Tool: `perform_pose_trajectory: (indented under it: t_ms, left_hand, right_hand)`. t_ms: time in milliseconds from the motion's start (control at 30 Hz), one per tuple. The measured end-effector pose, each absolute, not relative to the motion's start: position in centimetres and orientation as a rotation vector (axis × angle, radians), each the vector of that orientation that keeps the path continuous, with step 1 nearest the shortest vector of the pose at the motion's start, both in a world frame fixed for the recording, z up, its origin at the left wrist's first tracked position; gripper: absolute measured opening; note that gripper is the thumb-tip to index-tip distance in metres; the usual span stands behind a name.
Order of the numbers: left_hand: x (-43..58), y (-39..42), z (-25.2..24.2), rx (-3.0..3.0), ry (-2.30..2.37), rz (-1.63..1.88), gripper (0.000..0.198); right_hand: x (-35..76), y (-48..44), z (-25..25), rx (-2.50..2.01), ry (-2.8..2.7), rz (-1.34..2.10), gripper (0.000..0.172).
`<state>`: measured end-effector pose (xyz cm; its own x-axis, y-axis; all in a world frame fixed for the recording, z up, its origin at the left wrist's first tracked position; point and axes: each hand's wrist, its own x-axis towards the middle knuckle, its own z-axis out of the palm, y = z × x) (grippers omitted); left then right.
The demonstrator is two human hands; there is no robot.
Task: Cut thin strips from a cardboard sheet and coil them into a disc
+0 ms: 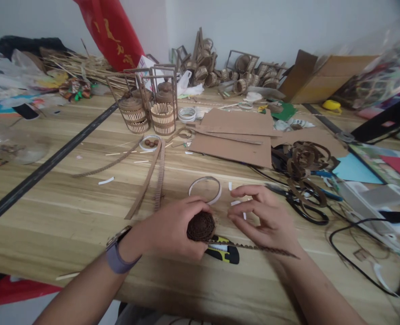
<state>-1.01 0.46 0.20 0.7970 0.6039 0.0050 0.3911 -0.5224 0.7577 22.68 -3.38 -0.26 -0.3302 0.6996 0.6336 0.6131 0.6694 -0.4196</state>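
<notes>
My left hand (pixel 182 228) wraps round a tight coil of brown corrugated paper strip (pixel 201 226). From the coil, the loose end of the strip stretches to the right, passing in front of my right wrist. My right hand (pixel 259 216) is raised beside the coil with its fingers spread and nothing between them. A black and yellow utility knife (pixel 232 255) lies under the strip, partly covered. Just beyond the hands rests a white ring (pixel 219 193), and small white paper pieces (pixel 235 203) lie near my right fingertips.
Brown strips (pixel 142 189) lie left of the hands. Small slatted buckets (pixel 162 118) in frames stand behind, with cardboard sheets (pixel 233 151) to their right. Scissors (pixel 310 212), tangled brown strips (pixel 308 158) and black cables (pixel 342 257) occupy the right side. A cardboard box (pixel 335 81) stands at the back.
</notes>
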Motion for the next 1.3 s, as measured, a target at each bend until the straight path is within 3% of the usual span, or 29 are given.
perform_pose_trajectory:
  t_ms: [133, 300, 500, 800, 967, 1167, 1300]
  left_hand:
    - [-1.0, 0.4, 0.3, 2.195, 0.751, 0.356, 0.052]
    - [-0.8, 0.2, 0.2, 2.212, 0.732, 0.332, 0.052]
    - [-0.4, 0.1, 0.0, 2.181, 0.649, 0.338, 0.051]
    - [0.0, -0.3, -0.1, 2.201, 0.727, 0.331, 0.047]
    - [0.2, -0.7, 0.0, 2.204, 0.761, 0.354, 0.046]
    - [0.4, -0.9, 0.0, 2.095, 0.658, 0.516, 0.053]
    - [0.4, -1.1, 0.1, 2.078, 0.66, 0.58, 0.055]
  right_hand:
    - [22.5, -4.0, -0.3, -0.969, -1.976, 0.06, 0.022]
    - [22.5, -4.2, -0.5, -1.056, -1.896, -0.155, 0.024]
    - [21.5, -3.8, -0.5, -1.128, -2.124, -0.371, 0.015]
    - [21.1, -3.9, -0.7, -1.078, -2.237, -0.695, 0.013]
    - [20.9, -3.5, -1.4, -1.236, -2.187, -0.574, 0.006]
    - [20.3, -2.8, -2.4, -1.256, -1.955, -0.01, 0.009]
    - [20.9, -2.2, -3.0, -1.273, -1.759, 0.181, 0.009]
